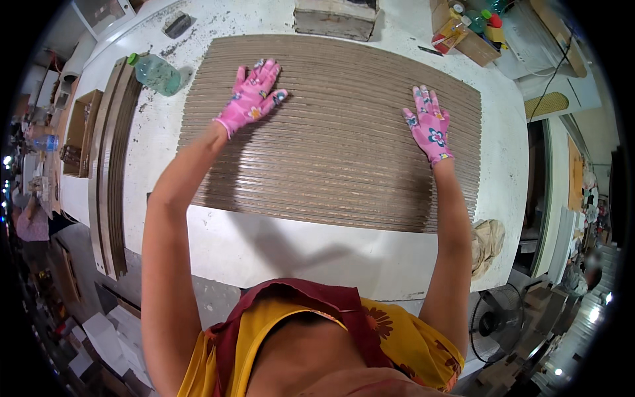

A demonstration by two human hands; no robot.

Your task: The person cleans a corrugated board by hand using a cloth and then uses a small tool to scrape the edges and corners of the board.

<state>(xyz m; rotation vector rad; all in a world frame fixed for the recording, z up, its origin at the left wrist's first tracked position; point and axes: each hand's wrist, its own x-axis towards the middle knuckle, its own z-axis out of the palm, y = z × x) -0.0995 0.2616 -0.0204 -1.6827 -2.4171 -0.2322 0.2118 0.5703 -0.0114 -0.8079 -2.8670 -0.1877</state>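
Observation:
Long, narrow grey-brown strips [317,159] lie side by side across the white table, forming one wide ribbed sheet with uneven ends. Both my hands wear pink gloves with a flower print. Toward the far left of the strips, my left hand [253,98] rests with its fingers and thumb spread, holding nothing. My right hand [430,124] lies near the right ends of the strips, fingers stretched out, also holding nothing. Both palms face down, and the surface under them is hidden.
A bottle [157,73] with a green cap lies left of the strips, beside stacked long bars [109,172]. At the back stand a grey block-like box [335,20] and a cardboard box [477,49]. A crumpled cloth [486,246] lies at right, above a floor fan [495,322].

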